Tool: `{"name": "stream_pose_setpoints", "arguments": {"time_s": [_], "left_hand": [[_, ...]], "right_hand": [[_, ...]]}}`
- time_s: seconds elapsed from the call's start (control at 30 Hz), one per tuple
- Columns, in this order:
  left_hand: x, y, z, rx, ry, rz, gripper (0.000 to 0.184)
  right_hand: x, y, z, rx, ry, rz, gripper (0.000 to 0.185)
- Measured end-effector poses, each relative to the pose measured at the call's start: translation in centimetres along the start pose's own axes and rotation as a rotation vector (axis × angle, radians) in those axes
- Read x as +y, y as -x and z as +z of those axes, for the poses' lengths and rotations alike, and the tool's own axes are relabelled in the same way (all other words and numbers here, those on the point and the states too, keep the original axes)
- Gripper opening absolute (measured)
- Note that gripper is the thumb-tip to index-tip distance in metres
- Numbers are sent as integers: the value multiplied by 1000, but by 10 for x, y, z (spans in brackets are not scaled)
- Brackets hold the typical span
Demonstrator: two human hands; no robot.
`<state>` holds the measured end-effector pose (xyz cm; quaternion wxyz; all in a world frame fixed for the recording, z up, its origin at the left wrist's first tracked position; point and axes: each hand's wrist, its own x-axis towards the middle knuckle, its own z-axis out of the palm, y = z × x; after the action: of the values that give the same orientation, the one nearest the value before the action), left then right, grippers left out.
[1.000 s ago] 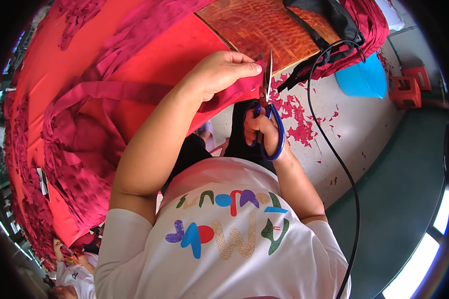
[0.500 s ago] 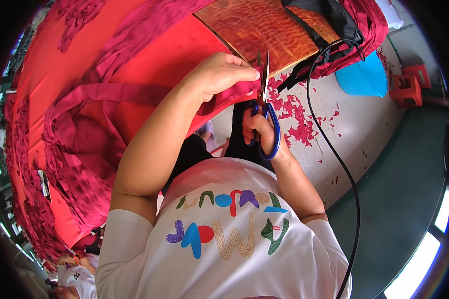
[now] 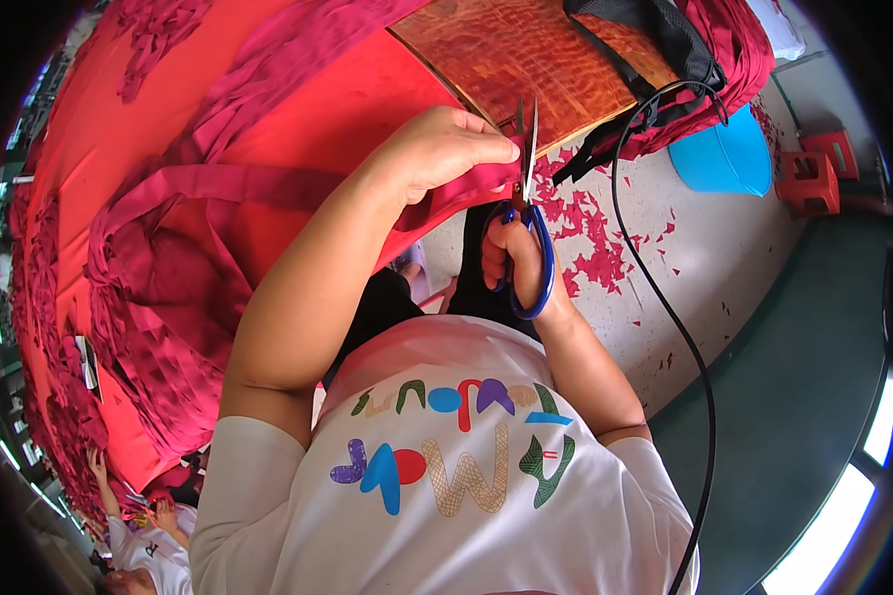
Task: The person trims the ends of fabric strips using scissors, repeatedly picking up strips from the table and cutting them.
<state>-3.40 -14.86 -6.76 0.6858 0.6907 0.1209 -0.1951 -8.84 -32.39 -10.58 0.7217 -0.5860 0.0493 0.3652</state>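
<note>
My left hand (image 3: 456, 149) pinches the end of a dark red fabric strip (image 3: 466, 186) between thumb and fingers, above the gap between table and lap. My right hand (image 3: 514, 256) is closed around the blue handles of a pair of scissors (image 3: 528, 178). Their metal blades point up and away from me, slightly apart, right beside my left fingertips at the strip's end. Whether fabric lies between the blades is hard to make out. From my left hand the strip runs back toward a looped heap of the same fabric (image 3: 169, 268) on the red-covered table.
A wooden board (image 3: 526, 59) lies at the far side, with a black bag (image 3: 655, 40) on more red fabric. Red scraps (image 3: 595, 238) litter the floor near a blue bucket (image 3: 719, 154) and red stools (image 3: 809, 178). A black cable (image 3: 665, 297) hangs at right. Another person (image 3: 149, 555) is at lower left.
My hands, the strip and the scissors have barely shifted, a few pixels to the right. At lower left, the other person has raised an arm toward the fabric on the table.
</note>
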Motion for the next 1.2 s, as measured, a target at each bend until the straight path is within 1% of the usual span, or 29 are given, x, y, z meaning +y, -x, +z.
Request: {"name": "stream_pose_setpoints", "arguments": {"time_s": [0.07,0.13,0.2,0.27,0.33,0.5,0.57,0.67,0.73,0.8,0.83,0.9,0.97,1.0,1.03,1.07,1.1,1.13,1.17,1.2], "left_hand": [[0,0,0,3,-5,0,16],[0,0,-2,-42,35,-12,31],[1,1,-2,-51,45,-12,29],[1,1,-1,-59,55,-9,28],[0,0,-1,-30,28,-3,26],[2,1,-1,-49,45,-20,26],[3,1,-1,-52,50,-24,27],[0,-1,-2,-34,1,-2,27],[-1,-2,-2,-38,7,5,27],[-1,-2,-2,-25,1,11,26],[-1,-1,-1,-13,-6,14,26],[0,1,0,-33,5,24,26],[-2,1,-1,-50,-16,54,24],[-1,1,-1,-70,-37,49,20],[-1,1,-1,-90,-60,42,17],[-3,0,0,-75,-90,58,18],[-2,2,2,-48,-155,89,19],[-2,4,4,-19,-220,120,20],[-8,0,3,-23,-231,135,20],[-9,1,3,-53,-212,160,19]], "right_hand": [[5,-3,-5,0,-9,8,28],[-1,0,2,24,-15,22,24],[-2,0,4,47,-21,37,23],[1,-3,0,34,-91,80,24],[1,-3,0,36,-88,78,25],[-4,2,4,59,-46,49,29],[-8,6,8,126,1,19,32],[-12,11,5,124,15,19,32],[-10,11,-4,79,10,27,29],[-6,12,-8,74,93,-132,25],[-10,15,-11,91,162,-131,25],[-20,19,-13,102,198,-209,24],[-46,24,-15,203,342,-272,23],[-55,19,-22,283,468,-384,21],[-69,15,-21,354,515,-504,19],[-88,14,-20,439,578,-465,19],[-100,5,-24,471,659,-568,22],[-121,2,-14,547,860,-599,26],[-133,-8,-8,523,888,-642,29],[-141,-25,-6,477,984,-669,30]]}}
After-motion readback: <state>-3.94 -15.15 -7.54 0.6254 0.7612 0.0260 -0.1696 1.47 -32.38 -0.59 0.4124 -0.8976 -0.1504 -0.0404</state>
